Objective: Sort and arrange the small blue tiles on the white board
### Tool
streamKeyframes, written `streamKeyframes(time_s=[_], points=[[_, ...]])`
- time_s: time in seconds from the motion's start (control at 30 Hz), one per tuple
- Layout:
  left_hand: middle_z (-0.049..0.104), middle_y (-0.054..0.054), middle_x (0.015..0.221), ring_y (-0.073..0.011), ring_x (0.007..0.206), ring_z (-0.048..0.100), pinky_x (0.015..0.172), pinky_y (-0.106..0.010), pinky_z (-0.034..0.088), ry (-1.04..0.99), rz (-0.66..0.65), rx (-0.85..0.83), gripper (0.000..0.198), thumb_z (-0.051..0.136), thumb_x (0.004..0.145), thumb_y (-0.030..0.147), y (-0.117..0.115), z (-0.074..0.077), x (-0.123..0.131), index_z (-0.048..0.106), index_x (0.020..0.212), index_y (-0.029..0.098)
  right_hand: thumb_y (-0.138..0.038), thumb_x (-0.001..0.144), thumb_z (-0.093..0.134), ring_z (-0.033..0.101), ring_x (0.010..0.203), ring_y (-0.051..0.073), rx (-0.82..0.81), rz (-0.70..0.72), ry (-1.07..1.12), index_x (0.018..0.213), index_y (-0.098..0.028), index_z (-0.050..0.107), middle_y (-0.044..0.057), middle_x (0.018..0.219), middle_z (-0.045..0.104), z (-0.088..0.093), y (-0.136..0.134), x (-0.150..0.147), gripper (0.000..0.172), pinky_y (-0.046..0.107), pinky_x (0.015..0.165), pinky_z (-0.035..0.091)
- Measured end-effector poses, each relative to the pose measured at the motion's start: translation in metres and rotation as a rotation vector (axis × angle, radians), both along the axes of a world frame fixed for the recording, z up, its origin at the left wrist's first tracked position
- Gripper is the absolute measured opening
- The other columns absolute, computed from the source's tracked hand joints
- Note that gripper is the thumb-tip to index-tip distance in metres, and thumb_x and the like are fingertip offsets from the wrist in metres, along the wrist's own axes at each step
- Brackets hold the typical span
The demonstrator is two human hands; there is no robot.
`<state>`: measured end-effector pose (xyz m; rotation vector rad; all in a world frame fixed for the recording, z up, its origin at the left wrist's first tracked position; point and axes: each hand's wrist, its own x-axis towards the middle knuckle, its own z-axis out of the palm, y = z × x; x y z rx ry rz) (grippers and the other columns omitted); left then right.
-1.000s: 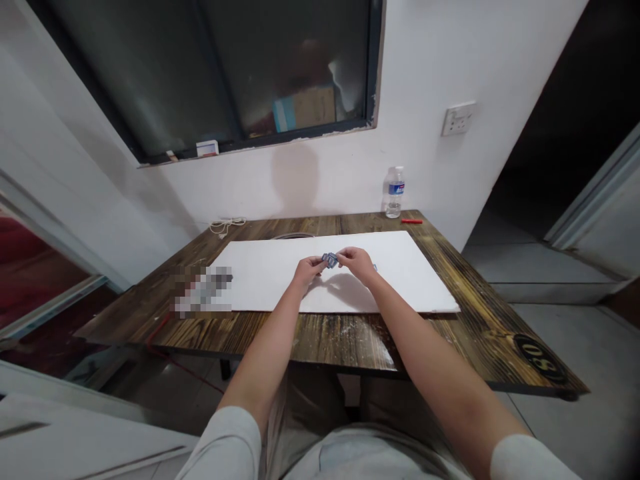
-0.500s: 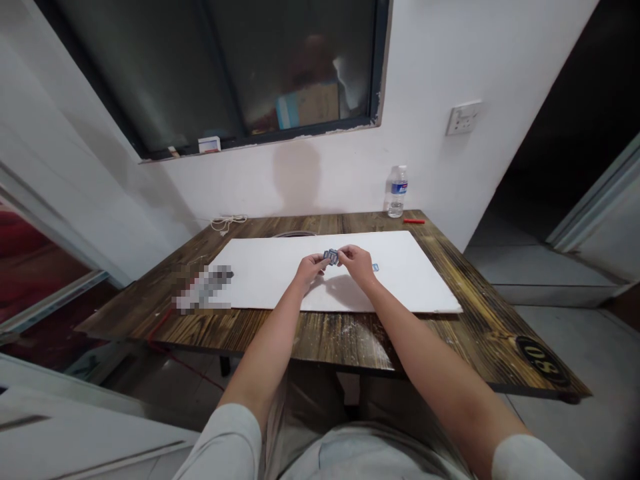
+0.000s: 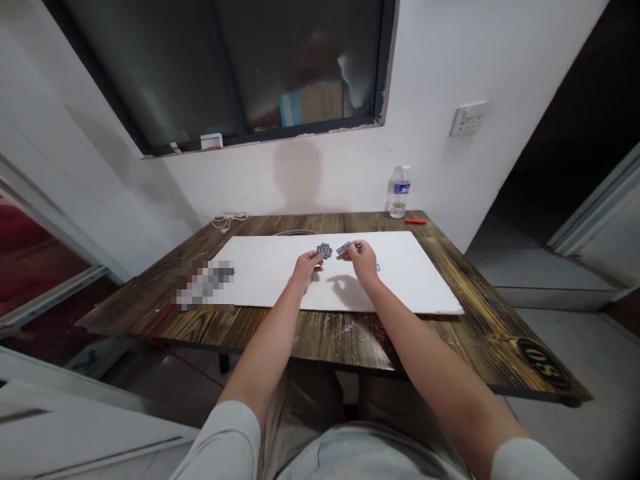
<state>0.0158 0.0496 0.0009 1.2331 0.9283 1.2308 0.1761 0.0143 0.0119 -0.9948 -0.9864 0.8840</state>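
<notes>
Above the middle of a white board (image 3: 265,267), my left hand (image 3: 306,268) is closed on a cluster of small grey-blue pieces (image 3: 325,251) with pale rectangular markings. Their exact kind is too small to make out. My right hand (image 3: 364,259) pinches a similar small grey-blue rectangular piece (image 3: 343,249), tilted, a short gap to the right of the cluster. A small blue-edged piece (image 3: 379,267) lies on the board just beside my right wrist, which partly hides it.
The board rests on a dark wooden table (image 3: 200,327). A water bottle (image 3: 399,193) and a red pen-like stick (image 3: 416,222) are at the back right. A white cable (image 3: 230,219) lies at the back left, and a blurred-out patch (image 3: 206,285) covers something on the left.
My hands have moved apart. The right one has drawn a small piece away from the cluster to the right, while the left keeps the other pieces.
</notes>
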Motion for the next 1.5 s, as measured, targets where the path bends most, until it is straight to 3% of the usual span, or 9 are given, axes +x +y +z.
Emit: streamKeyframes(time_s=[0.27, 0.43, 0.57, 0.63, 0.73, 0.87, 1.07, 1.3, 1.5], points=[[0.054, 0.002, 0.058, -0.0068, 0.052, 0.048, 0.051, -0.020, 0.038, -0.037, 0.144, -0.044, 0.043, 0.082, 0.053, 0.047, 0.006, -0.005, -0.003, 0.066, 0.077, 0.015, -0.045, 0.068, 0.070, 0.063, 0.053, 0.014, -0.073, 0.156, -0.074, 0.074, -0.019, 0.054, 0.003, 0.066, 0.068, -0.004, 0.006, 0.009, 0.030, 0.026, 0.054, 0.047], [0.056, 0.001, 0.058, -0.0070, 0.051, 0.051, 0.050, -0.020, 0.038, -0.029, 0.163, -0.064, 0.043, 0.082, 0.053, 0.048, 0.004, -0.004, -0.003, 0.065, 0.076, 0.015, -0.044, 0.068, 0.071, 0.058, 0.053, 0.013, -0.054, 0.306, -0.367, 0.071, -0.019, 0.066, 0.002, 0.063, 0.067, -0.005, 0.002, 0.012, 0.026, 0.026, 0.055, 0.043], [0.057, 0.001, 0.059, -0.0074, 0.053, 0.051, 0.050, -0.020, 0.039, -0.012, 0.124, -0.070, 0.042, 0.083, 0.050, 0.045, 0.001, -0.001, -0.002, 0.065, 0.074, 0.015, -0.031, 0.071, 0.071, 0.058, 0.066, 0.017, -0.011, 0.225, -0.691, 0.071, -0.022, 0.071, 0.002, 0.067, 0.067, -0.010, 0.003, 0.012, 0.009, 0.030, 0.068, 0.043], [0.057, 0.001, 0.057, -0.0076, 0.051, 0.050, 0.049, -0.020, 0.038, 0.023, 0.104, -0.086, 0.040, 0.083, 0.052, 0.045, -0.001, 0.001, -0.001, 0.066, 0.074, 0.016, -0.030, 0.072, 0.072, 0.058, 0.073, 0.019, 0.030, 0.141, -0.751, 0.079, -0.023, 0.073, 0.004, 0.074, 0.066, -0.012, 0.003, 0.011, 0.010, 0.032, 0.074, 0.042], [0.058, 0.000, 0.059, -0.0083, 0.053, 0.050, 0.050, -0.020, 0.037, 0.083, 0.070, -0.059, 0.038, 0.082, 0.053, 0.044, -0.006, 0.004, 0.001, 0.068, 0.075, 0.016, -0.039, 0.077, 0.067, 0.056, 0.075, 0.019, 0.059, 0.033, -0.720, 0.092, -0.023, 0.071, 0.005, 0.081, 0.064, -0.011, 0.004, 0.010, 0.022, 0.033, 0.076, 0.042], [0.058, 0.000, 0.058, -0.0080, 0.052, 0.048, 0.049, -0.021, 0.035, 0.180, 0.009, -0.001, 0.038, 0.081, 0.054, 0.045, -0.011, 0.007, 0.003, 0.069, 0.073, 0.014, -0.048, 0.077, 0.064, 0.053, 0.066, 0.016, 0.097, -0.051, -0.649, 0.095, -0.021, 0.065, 0.002, 0.078, 0.063, -0.008, 0.001, 0.010, 0.032, 0.030, 0.068, 0.042], [0.057, 0.001, 0.056, -0.0072, 0.049, 0.045, 0.048, -0.021, 0.031, 0.246, -0.038, 0.027, 0.045, 0.081, 0.053, 0.049, -0.012, 0.006, 0.004, 0.070, 0.077, 0.013, -0.042, 0.069, 0.069, 0.056, 0.064, 0.015, 0.090, -0.041, -0.545, 0.086, -0.021, 0.061, -0.002, 0.069, 0.063, -0.012, 0.003, 0.006, 0.029, 0.029, 0.064, 0.043], [0.063, -0.001, 0.066, -0.0079, 0.053, 0.049, 0.052, -0.022, 0.037, 0.229, -0.073, 0.046, 0.048, 0.082, 0.052, 0.048, -0.011, 0.004, 0.002, 0.071, 0.083, 0.013, -0.041, 0.065, 0.070, 0.062, 0.059, 0.016, 0.026, 0.056, -0.247, 0.097, -0.020, 0.060, -0.003, 0.066, 0.066, -0.018, 0.009, 0.005, 0.039, 0.030, 0.063, 0.047], [0.064, -0.002, 0.065, -0.0086, 0.053, 0.050, 0.051, -0.022, 0.037, 0.224, -0.064, 0.010, 0.043, 0.082, 0.053, 0.043, -0.010, 0.003, 0.003, 0.072, 0.082, 0.013, -0.040, 0.068, 0.067, 0.064, 0.059, 0.017, -0.044, 0.014, -0.322, 0.078, -0.019, 0.065, 0.000, 0.066, 0.068, -0.014, 0.007, 0.007, 0.023, 0.030, 0.063, 0.048]])
